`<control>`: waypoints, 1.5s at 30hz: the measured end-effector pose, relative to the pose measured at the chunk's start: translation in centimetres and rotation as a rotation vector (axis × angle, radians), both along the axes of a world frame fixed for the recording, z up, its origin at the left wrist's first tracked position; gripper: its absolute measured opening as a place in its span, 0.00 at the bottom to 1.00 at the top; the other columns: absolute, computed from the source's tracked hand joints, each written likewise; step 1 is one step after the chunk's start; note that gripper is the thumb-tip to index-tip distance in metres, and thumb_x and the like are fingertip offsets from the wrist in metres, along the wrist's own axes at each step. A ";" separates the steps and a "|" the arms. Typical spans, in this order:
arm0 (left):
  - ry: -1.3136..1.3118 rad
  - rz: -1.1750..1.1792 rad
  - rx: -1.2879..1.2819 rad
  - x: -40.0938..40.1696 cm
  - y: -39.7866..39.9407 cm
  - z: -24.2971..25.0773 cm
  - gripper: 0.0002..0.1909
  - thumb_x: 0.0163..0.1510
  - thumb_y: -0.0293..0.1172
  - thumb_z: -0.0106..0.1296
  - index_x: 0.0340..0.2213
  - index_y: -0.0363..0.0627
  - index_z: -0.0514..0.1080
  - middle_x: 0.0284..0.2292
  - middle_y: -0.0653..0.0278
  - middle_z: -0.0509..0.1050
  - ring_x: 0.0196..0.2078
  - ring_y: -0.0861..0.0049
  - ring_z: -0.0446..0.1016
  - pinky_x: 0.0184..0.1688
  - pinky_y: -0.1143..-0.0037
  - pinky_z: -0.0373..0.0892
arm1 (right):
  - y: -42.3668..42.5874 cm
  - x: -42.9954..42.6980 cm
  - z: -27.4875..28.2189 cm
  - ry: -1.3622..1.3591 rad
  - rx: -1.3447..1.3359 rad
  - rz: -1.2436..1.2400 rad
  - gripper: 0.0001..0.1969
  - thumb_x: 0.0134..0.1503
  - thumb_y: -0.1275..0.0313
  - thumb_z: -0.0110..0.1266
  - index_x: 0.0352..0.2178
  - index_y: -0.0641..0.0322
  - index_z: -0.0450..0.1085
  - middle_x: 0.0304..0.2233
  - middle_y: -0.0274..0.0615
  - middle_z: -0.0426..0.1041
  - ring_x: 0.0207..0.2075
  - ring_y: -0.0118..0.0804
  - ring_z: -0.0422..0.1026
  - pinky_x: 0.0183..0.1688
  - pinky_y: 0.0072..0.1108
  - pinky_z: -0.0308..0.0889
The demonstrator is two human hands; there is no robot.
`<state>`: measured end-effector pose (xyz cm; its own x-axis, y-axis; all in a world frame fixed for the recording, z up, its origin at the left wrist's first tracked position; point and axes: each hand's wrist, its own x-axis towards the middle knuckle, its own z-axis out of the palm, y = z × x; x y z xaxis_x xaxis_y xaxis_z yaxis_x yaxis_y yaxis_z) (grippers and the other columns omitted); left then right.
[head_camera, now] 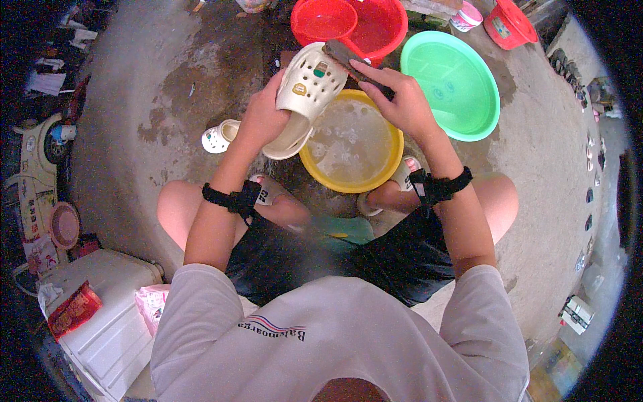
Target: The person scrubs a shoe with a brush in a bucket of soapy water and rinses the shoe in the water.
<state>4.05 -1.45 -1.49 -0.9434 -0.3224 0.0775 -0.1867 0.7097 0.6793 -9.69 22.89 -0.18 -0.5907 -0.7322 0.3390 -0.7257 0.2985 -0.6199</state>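
A cream perforated foam clog point(311, 85) with small charms is gripped by my left hand point(266, 113), toe pointing away from me. My right hand point(397, 98) holds a dark scrub brush point(351, 60), its far end against the clog's toe. Below both, between my feet, sits a yellow basin point(395, 166) of cloudy, foamy water. A matching cream clog point(217, 138) rests on the ground left of my left forearm. The brush's bristles are mostly hidden.
A green basin point(495, 108) of clear liquid stands right of the yellow one. Red basins point(399, 30) lie beyond, with a red bucket point(505, 30) and a small pink tub point(467, 17) at the upper right. A white box point(115, 346) stands at lower left.
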 end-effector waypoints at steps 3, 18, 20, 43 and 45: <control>0.019 0.035 -0.012 0.0 0.2 -0.1 0.30 0.50 0.32 0.53 0.56 0.50 0.63 0.43 0.44 0.75 0.47 0.47 0.73 0.49 0.59 0.68 | 0.0 -0.3 -0.6 -0.065 -0.169 0.024 0.27 0.55 0.67 0.57 0.57 0.47 0.65 0.38 0.51 0.77 0.40 0.53 0.76 0.43 0.35 0.71; 0.003 0.059 -0.028 -0.1 -0.9 -1.0 0.30 0.49 0.31 0.53 0.55 0.44 0.63 0.45 0.42 0.74 0.48 0.46 0.72 0.50 0.59 0.68 | 1.1 -1.5 -0.2 -0.168 -0.026 -0.191 0.22 0.53 0.63 0.61 0.48 0.58 0.68 0.39 0.50 0.77 0.41 0.52 0.76 0.43 0.33 0.71; -0.009 0.064 -0.031 -0.1 -0.7 -1.0 0.30 0.49 0.31 0.53 0.55 0.44 0.63 0.44 0.42 0.74 0.48 0.46 0.72 0.50 0.59 0.68 | 1.2 -1.4 -0.1 -0.186 -0.055 -0.175 0.21 0.53 0.62 0.61 0.48 0.56 0.69 0.39 0.49 0.77 0.41 0.52 0.76 0.43 0.33 0.71; -0.017 0.052 -0.001 0.0 -0.5 -0.2 0.30 0.49 0.30 0.53 0.55 0.42 0.64 0.45 0.43 0.74 0.50 0.48 0.72 0.51 0.62 0.68 | 1.2 -0.5 0.3 0.061 0.085 -0.222 0.23 0.55 0.54 0.57 0.53 0.40 0.69 0.37 0.49 0.77 0.37 0.51 0.76 0.38 0.37 0.72; -0.021 0.060 0.006 0.0 -0.4 -0.3 0.30 0.49 0.30 0.53 0.55 0.42 0.64 0.45 0.43 0.74 0.50 0.49 0.72 0.51 0.62 0.68 | 1.1 -0.3 0.6 0.060 0.090 -0.228 0.23 0.55 0.58 0.58 0.54 0.40 0.68 0.36 0.49 0.77 0.35 0.49 0.76 0.38 0.34 0.71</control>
